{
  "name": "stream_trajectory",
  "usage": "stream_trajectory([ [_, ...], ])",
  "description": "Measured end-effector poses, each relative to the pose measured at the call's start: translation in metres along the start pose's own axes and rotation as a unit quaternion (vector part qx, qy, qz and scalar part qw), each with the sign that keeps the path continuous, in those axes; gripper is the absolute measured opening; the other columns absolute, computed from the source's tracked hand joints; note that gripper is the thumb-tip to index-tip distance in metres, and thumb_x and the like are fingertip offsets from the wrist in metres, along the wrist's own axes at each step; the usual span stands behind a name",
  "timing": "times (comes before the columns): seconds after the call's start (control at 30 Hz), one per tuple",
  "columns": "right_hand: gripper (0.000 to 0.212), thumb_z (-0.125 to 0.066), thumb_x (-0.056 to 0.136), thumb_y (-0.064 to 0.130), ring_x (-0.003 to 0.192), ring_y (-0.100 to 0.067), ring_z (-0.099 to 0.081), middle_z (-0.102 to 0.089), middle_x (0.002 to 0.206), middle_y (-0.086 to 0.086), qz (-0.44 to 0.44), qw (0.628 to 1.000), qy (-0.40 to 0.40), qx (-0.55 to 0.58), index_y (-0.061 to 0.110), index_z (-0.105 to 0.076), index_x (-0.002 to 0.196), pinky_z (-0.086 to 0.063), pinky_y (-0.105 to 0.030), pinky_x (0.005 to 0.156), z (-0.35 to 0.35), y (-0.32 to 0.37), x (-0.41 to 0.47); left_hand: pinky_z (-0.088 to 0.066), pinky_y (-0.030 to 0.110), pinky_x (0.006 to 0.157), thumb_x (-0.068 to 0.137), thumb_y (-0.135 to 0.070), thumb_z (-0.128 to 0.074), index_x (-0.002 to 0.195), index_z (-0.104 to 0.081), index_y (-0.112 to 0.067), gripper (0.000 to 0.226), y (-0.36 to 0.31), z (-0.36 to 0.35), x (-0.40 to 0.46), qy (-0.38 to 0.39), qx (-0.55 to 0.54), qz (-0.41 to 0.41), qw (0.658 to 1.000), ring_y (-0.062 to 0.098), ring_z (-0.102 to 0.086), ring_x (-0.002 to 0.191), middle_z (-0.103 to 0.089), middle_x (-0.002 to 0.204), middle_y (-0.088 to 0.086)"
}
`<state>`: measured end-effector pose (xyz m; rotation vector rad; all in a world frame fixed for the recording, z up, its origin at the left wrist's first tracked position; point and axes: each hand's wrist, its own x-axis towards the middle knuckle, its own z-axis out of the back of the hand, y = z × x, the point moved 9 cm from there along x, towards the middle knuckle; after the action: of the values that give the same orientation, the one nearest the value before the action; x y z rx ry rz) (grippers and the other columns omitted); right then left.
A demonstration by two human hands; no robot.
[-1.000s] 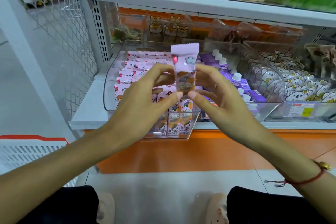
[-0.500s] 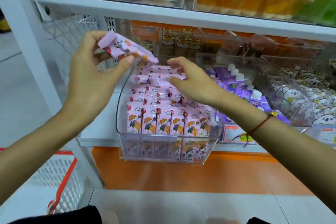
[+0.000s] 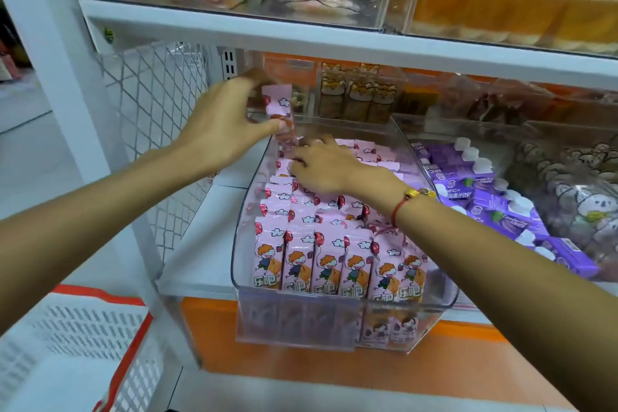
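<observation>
A clear plastic bin (image 3: 415, 148) on the shelf holds several rows of upright pink snack packets (image 3: 321, 254) printed with a cartoon child. My left hand (image 3: 220, 124) grips one pink packet (image 3: 279, 107) upright over the bin's back left corner, thumb in front and fingers behind. My right hand (image 3: 324, 167) lies palm down on the packets in the back rows. Its fingertips touch them just below the held packet. A red cord bracelet is on that wrist.
Purple drink cartons (image 3: 495, 207) fill the bin to the right, with panda-print packets (image 3: 585, 207) beyond. A white shelf board (image 3: 301, 33) runs close overhead. Wire mesh (image 3: 157, 94) closes the left side. A white basket with a red rim (image 3: 67, 344) stands at lower left.
My left hand has carried the pink packet from high at the left down to the bin's back left corner and turned it upright. My right hand has dropped onto the back rows.
</observation>
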<state>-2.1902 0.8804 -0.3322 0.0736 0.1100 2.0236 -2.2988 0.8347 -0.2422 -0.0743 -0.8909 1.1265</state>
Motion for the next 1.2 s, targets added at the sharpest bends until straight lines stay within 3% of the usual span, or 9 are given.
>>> stream_trajectory([
  [0.27, 0.044, -0.029, 0.100, 0.033, 0.137, -0.028, -0.022, -0.032, 0.153, 0.001, 0.028, 0.999, 0.024, 0.025, 0.026, -0.039, 0.142, -0.023, -0.044, 0.107, -0.003, -0.002, -0.011, -0.051, 0.040, 0.089, 0.079, -0.027, -0.077, 0.121, -0.055, -0.016, 0.048, 0.004, -0.034, 0.026, 0.103, 0.082, 0.023, 0.991, 0.028, -0.064, 0.102, -0.066, 0.116, 0.007],
  [0.47, 0.042, -0.032, 0.101, 0.034, 0.136, -0.026, -0.021, -0.035, 0.151, 0.001, 0.039, 0.997, 0.045, 0.042, 0.026, -0.040, 0.142, -0.021, -0.043, 0.108, -0.002, -0.004, -0.015, -0.048, 0.031, 0.084, 0.078, -0.037, -0.076, 0.124, -0.056, -0.016, 0.055, 0.001, -0.050, 0.045, 0.168, 0.128, 0.048, 0.976, 0.027, -0.060, 0.105, -0.062, 0.121, 0.006],
  [0.67, 0.040, -0.037, 0.101, 0.030, 0.135, -0.029, -0.032, -0.038, 0.150, -0.002, 0.042, 0.993, 0.045, 0.101, 0.022, -0.045, 0.139, -0.028, -0.044, 0.111, -0.001, -0.003, -0.015, -0.051, 0.039, 0.088, 0.077, -0.043, -0.076, 0.126, -0.056, -0.016, 0.059, 0.013, -0.054, 0.045, 0.242, 0.193, 0.065, 0.949, 0.028, -0.059, 0.106, -0.060, 0.124, 0.005],
  [0.8, 0.026, -0.043, 0.098, 0.019, 0.099, -0.026, -0.058, -0.064, 0.108, -0.003, 0.035, 0.988, -0.019, 0.152, 0.013, -0.062, 0.115, -0.047, -0.034, 0.083, 0.014, -0.002, -0.010, -0.052, 0.038, 0.085, 0.079, -0.046, -0.073, 0.119, -0.060, -0.012, 0.054, 0.011, -0.056, 0.042, 0.217, 0.210, 0.071, 0.951, 0.030, -0.059, 0.105, -0.058, 0.123, 0.007],
  [0.87, 0.013, -0.048, 0.096, 0.024, 0.079, -0.027, -0.060, -0.064, 0.089, -0.004, -0.003, 0.982, -0.130, 0.134, 0.013, -0.051, 0.102, -0.047, -0.032, 0.063, 0.036, -0.010, -0.005, -0.049, 0.032, 0.079, 0.080, -0.041, -0.071, 0.116, -0.061, -0.013, 0.047, 0.011, -0.051, 0.036, 0.185, 0.189, 0.073, 0.962, 0.030, -0.060, 0.104, -0.061, 0.116, 0.008],
  [0.9, 0.020, -0.052, 0.093, 0.026, 0.073, -0.028, -0.059, -0.062, 0.086, -0.005, -0.018, 0.973, -0.185, 0.135, 0.012, -0.043, 0.104, -0.045, -0.031, 0.059, 0.047, -0.014, -0.004, -0.047, 0.031, 0.078, 0.081, -0.038, -0.070, 0.116, -0.060, -0.014, 0.043, 0.011, -0.048, 0.031, 0.173, 0.176, 0.077, 0.966, 0.030, -0.060, 0.103, -0.062, 0.113, 0.009],
  [1.0, 0.044, -0.063, 0.087, 0.017, 0.079, -0.028, -0.062, -0.063, 0.095, -0.007, 0.023, 0.955, -0.200, 0.216, 0.013, -0.039, 0.124, -0.051, -0.036, 0.066, 0.052, -0.008, 0.004, -0.047, 0.038, 0.094, 0.087, -0.032, -0.067, 0.134, -0.051, -0.022, 0.051, 0.015, -0.040, 0.009, 0.163, 0.141, 0.085, 0.973, 0.029, -0.056, 0.117, -0.059, 0.130, 0.008],
  [1.1, 0.042, -0.064, 0.087, 0.013, 0.090, -0.026, -0.062, -0.064, 0.107, -0.007, 0.028, 0.965, -0.178, 0.193, 0.014, -0.045, 0.124, -0.054, -0.040, 0.079, 0.040, -0.008, 0.011, -0.046, 0.043, 0.097, 0.089, -0.032, -0.064, 0.141, -0.043, -0.028, 0.056, 0.015, -0.015, -0.021, 0.088, 0.101, 0.114, 0.984, 0.027, -0.055, 0.121, -0.057, 0.135, 0.004],
  [1.2, 0.041, -0.064, 0.086, 0.007, 0.089, -0.026, -0.062, -0.064, 0.104, -0.009, 0.005, 0.959, -0.221, 0.176, 0.014, -0.045, 0.122, -0.055, -0.040, 0.077, 0.037, -0.016, 0.010, -0.047, 0.038, 0.094, 0.088, -0.047, -0.059, 0.134, -0.048, -0.033, 0.049, 0.012, -0.006, -0.069, 0.053, 0.042, 0.157, 0.985, 0.018, -0.059, 0.113, -0.062, 0.126, -0.006],
])
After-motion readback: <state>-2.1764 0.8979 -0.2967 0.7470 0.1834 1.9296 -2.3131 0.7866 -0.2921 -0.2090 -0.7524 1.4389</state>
